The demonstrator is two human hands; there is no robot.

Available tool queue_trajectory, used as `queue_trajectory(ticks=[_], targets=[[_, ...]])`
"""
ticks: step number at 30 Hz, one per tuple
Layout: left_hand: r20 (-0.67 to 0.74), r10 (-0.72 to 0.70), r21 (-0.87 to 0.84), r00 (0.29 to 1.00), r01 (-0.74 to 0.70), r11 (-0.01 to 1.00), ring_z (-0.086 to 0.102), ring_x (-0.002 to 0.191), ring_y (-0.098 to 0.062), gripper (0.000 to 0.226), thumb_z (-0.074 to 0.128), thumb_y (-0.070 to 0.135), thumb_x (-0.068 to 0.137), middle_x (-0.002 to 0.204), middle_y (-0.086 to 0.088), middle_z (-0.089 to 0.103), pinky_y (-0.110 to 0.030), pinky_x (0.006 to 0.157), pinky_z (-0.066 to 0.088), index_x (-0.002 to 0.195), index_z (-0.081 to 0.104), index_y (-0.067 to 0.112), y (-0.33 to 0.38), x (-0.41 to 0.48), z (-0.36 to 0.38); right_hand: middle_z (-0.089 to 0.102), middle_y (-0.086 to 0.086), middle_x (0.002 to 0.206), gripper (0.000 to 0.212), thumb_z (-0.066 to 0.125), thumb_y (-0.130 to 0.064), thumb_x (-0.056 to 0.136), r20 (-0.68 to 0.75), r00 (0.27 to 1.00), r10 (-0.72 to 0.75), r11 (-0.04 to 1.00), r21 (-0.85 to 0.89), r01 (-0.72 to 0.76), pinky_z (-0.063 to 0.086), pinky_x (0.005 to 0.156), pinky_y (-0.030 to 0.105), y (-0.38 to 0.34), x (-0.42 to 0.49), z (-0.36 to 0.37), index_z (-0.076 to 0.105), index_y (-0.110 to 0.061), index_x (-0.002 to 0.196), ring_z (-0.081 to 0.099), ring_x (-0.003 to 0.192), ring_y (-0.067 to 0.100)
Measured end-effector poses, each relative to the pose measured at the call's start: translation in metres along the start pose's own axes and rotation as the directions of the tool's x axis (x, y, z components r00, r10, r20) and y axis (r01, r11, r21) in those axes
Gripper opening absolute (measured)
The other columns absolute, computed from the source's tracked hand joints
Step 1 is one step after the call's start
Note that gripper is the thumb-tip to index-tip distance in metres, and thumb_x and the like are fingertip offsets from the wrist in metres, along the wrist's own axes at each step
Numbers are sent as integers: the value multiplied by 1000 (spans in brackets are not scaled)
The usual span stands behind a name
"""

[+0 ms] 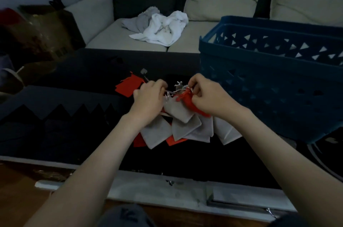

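Note:
Several small grey drawstring pouches [187,128] and red ones [174,141] lie fanned in a heap on the dark table [83,134]. My left hand [148,100] pinches a white drawstring [169,93] of a grey pouch [176,111] lifted above the heap. My right hand [207,95] grips a red pouch [187,100] by its gathered neck, with tangled white and red cords between the two hands. Another red pouch [128,85] lies flat behind my left hand.
A dark blue perforated plastic basket [269,78] stands at the right on the table. Behind it is a light sofa [115,37] with crumpled white and grey towels [163,28]. Bags [46,30] sit at the left. Dark zigzag-edged pieces [55,113] lie left of the heap.

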State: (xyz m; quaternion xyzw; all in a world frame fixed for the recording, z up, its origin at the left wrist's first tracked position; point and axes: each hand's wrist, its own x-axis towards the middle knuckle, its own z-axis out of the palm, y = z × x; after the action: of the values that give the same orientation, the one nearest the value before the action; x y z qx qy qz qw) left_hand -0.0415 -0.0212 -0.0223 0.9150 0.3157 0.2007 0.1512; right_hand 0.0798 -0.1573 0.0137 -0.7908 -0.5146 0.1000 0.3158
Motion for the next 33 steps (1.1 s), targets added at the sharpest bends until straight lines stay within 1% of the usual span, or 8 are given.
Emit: queue_trajectory(ticks=[7,10,14,20,25,28,30,33], targets=[[46,-301,235,952,283,930,42,121,-35,39,49,25,97,132,-18,45,-45,95,36,129,43,5,-76,30,21,58,-1,95,14,53,-22,90,137,990,-21,1000,2,21,48,70,28,-30,70,35,57,-15,102,56,83,13],[82,-280,243,956,253,936,43,119,-34,36,53,24,95,126,-19,48,-42,92,40,121,46,1,-87,47,25,59,-2,91,13,52,-24,92,160,987,12,1000,-11,-10,43,63,23,-28,91,58,60,-15,98,55,79,10],[-7,-214,277,977,207,938,51,110,-35,21,40,-2,92,116,-21,55,-41,82,43,109,52,-2,-95,61,21,56,-3,88,12,48,-19,95,207,978,15,1000,-21,-11,41,60,20,-18,97,75,58,-14,98,54,80,12],[-90,-298,95,950,306,947,59,99,-40,28,39,-1,92,104,-21,63,-40,79,46,106,63,2,-102,67,21,57,-2,92,15,48,-20,95,194,981,16,1000,-19,-12,41,67,23,-12,97,84,59,-12,100,54,85,13],[-240,-280,-57,929,275,960,62,96,-33,28,44,8,95,101,-14,69,-40,81,49,114,64,9,-82,54,7,62,-3,100,24,50,-32,96,101,992,70,974,209,-89,44,76,23,-21,94,81,62,-17,110,57,94,11],[-320,-210,-188,924,155,970,64,91,-23,26,45,11,96,98,-8,69,-35,76,50,115,63,11,-49,39,-11,65,-6,104,27,50,-42,95,166,979,121,818,542,-193,48,95,31,-30,89,74,61,-24,110,60,104,11],[-334,-89,-214,938,16,977,63,89,-17,22,49,11,94,97,-4,69,-32,76,51,110,64,13,-26,28,-24,66,-2,102,26,51,-43,94,235,960,153,628,727,-278,48,96,30,-35,83,64,61,-21,106,62,105,14],[-225,66,-277,972,-128,952,62,84,-8,16,55,9,90,89,4,67,-22,75,50,101,64,15,8,6,-38,70,8,101,28,51,-32,97,150,967,208,454,861,-231,51,88,30,-39,66,48,64,-10,108,66,98,19]])
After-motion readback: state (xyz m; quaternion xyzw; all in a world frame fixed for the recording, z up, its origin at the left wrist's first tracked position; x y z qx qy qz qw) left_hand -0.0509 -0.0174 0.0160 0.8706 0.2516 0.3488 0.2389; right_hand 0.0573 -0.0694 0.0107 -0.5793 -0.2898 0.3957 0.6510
